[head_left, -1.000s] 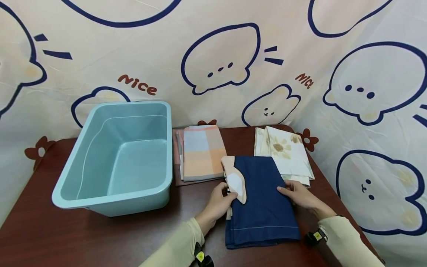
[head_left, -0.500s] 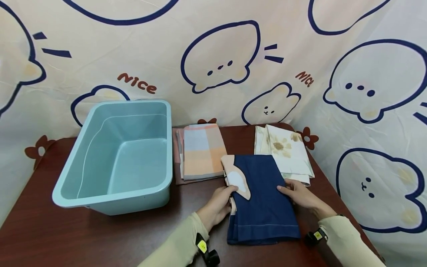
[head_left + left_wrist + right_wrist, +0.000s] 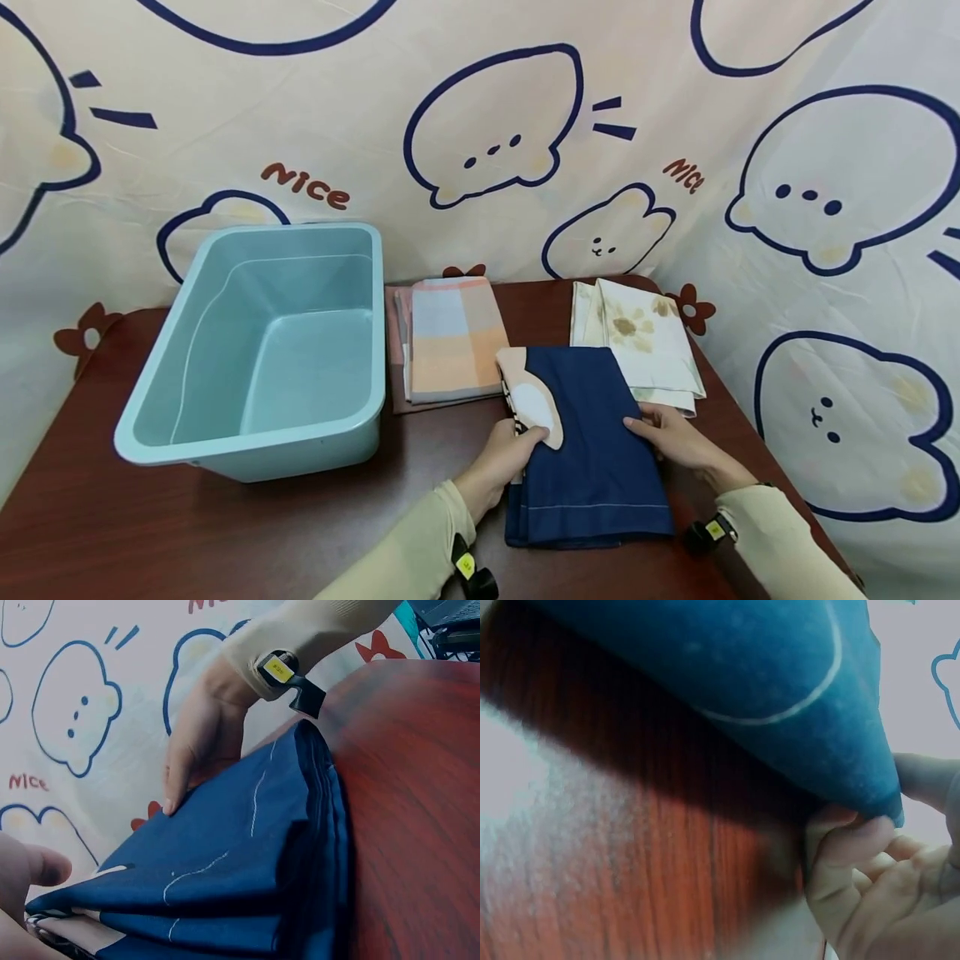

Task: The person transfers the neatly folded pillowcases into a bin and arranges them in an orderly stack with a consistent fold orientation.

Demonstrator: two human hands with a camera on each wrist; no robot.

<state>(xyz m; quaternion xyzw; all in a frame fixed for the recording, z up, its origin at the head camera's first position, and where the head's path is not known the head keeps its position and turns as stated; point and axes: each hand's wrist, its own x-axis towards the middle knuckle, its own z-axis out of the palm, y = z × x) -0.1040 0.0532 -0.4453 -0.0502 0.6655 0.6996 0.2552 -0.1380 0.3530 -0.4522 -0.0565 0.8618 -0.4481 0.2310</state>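
Observation:
A folded navy cloth with a beige-and-white printed patch and a pale stitched hem lies in front of the person. My left hand pinches its left edge, thumb on top over the patch and the other fingers underneath. On the opposite edge, my right hand grips the fabric between thumb and fingers. In the left wrist view, several stacked layers of the navy cloth show at the near side. The right wrist view has the right hand with curled fingers under the cloth's raised edge.
A light blue plastic tub stands at the left of the dark red-brown table. Behind the navy cloth lie folded checked cloths and, to the right, a folded white floral cloth. A printed curtain hangs at the back.
My left hand has shifted its hold at the left edge, and the layers and printed patch there have moved slightly. The right hand keeps the same grip.

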